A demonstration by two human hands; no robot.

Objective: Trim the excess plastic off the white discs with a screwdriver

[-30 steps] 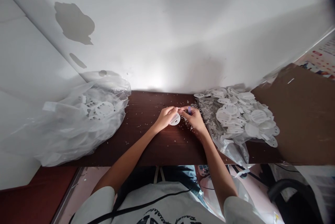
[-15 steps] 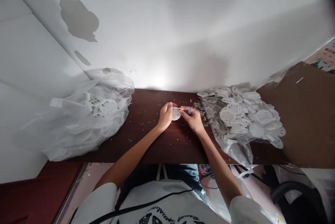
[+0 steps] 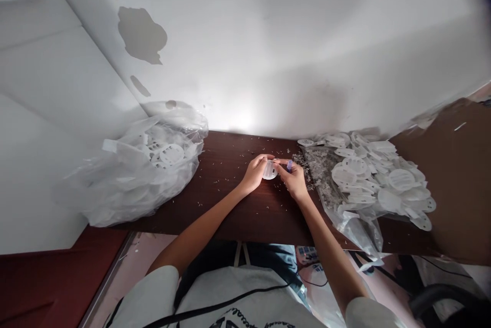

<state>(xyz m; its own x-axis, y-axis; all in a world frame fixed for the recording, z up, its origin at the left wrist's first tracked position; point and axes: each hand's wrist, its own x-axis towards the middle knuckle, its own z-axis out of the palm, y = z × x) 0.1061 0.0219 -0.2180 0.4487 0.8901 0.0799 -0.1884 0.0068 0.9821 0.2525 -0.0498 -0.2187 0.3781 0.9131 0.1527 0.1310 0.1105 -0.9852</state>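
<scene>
- Dark brown worktop (image 3: 238,220), against a white wall (image 3: 245,51).
- Clear plastic bag (image 3: 134,190) of white parts, at the worktop's left end.
- Heap of white discs (image 3: 401,179), toward its right edge.
- Left hand (image 3: 254,173), grip closed on a round slotted piece (image 3: 270,170).
- Right hand (image 3: 295,179), grip pinching that piece's right side.
- The piece, mid-worktop, nearer the far edge.
- Purple band (image 3: 289,166) on a right-hand finger.

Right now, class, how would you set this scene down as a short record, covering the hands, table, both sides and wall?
Left hand: holding a white disc with slots
Right hand: fingertips at the disc's right edge; purple band on one finger
Table: dark brown, scattered with small pale bits
Left side: clear plastic bag with white pieces inside
Right side: pile of white discs
Wall: white, with grey patches
</scene>
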